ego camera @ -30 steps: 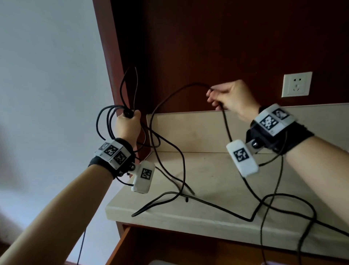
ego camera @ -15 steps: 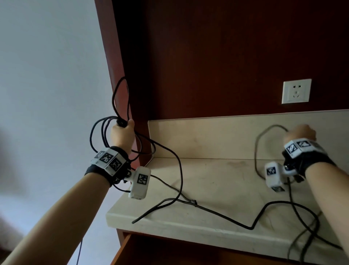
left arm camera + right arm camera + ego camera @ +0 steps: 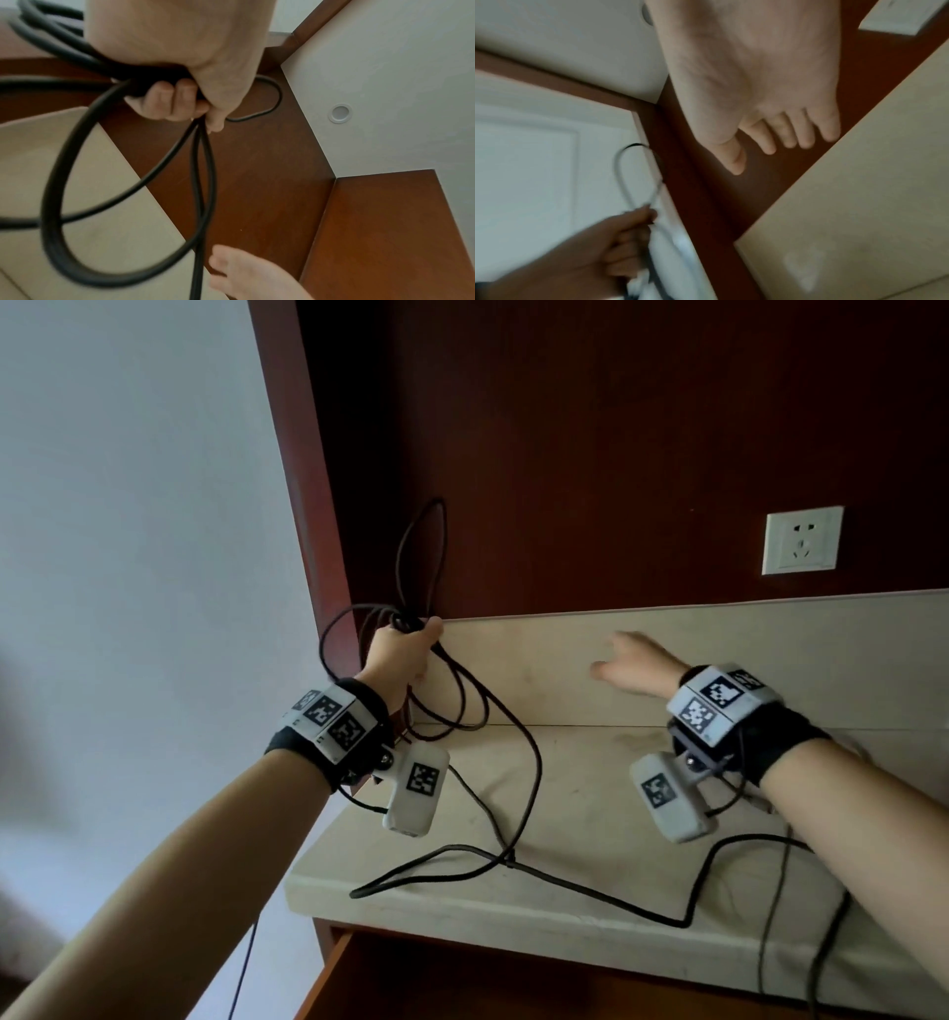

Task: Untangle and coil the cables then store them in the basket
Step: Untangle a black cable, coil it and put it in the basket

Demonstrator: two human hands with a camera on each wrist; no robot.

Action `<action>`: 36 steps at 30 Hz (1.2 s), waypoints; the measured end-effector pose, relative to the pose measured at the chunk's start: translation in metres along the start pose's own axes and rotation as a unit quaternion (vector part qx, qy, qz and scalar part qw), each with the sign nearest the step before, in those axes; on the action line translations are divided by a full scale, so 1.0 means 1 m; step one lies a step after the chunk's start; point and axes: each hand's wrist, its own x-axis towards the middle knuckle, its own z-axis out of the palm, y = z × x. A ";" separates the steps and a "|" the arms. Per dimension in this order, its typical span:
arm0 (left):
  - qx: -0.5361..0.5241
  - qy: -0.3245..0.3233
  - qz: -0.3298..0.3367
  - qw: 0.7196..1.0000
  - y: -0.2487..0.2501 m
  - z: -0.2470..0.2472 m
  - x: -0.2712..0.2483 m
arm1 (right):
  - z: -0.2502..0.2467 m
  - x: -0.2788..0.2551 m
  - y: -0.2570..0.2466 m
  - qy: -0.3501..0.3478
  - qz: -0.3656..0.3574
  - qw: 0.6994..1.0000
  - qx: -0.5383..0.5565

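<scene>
The left hand (image 3: 398,660) is closed in a fist around several loops of thin, round, black rubbery cable (image 3: 518,762), held up near the back left corner of the countertop (image 3: 590,814). One narrow loop rises above the fist against the dark reddish wood panel (image 3: 616,454); the rest trails down and snakes across the pale, matte, stone-like slab toward its front edge and right side. The right hand (image 3: 634,665) hovers near the beige backsplash with fingers spread and relaxed, holding nothing. A white wall socket (image 3: 802,540) sits on the panel above.

The left wrist view alone shows the curled fingers (image 3: 169,101) clamping the bundled strands. The right wrist view, blurred, shows the empty palm (image 3: 744,67) with straight fingers.
</scene>
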 end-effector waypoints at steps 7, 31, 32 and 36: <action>0.041 -0.135 -0.001 0.990 0.014 0.026 -0.016 | 0.018 -0.044 -0.062 -0.197 -0.114 0.962 0.152; -0.158 0.066 0.037 0.984 0.068 -0.006 -0.004 | -0.049 -0.017 0.010 -0.120 0.165 0.937 0.282; -0.164 0.060 0.037 0.984 0.070 -0.005 -0.003 | -0.047 -0.019 0.008 -0.120 0.156 0.946 0.256; -0.175 0.003 0.045 0.984 0.074 0.008 -0.005 | -0.029 -0.014 -0.022 0.007 -0.002 0.989 0.147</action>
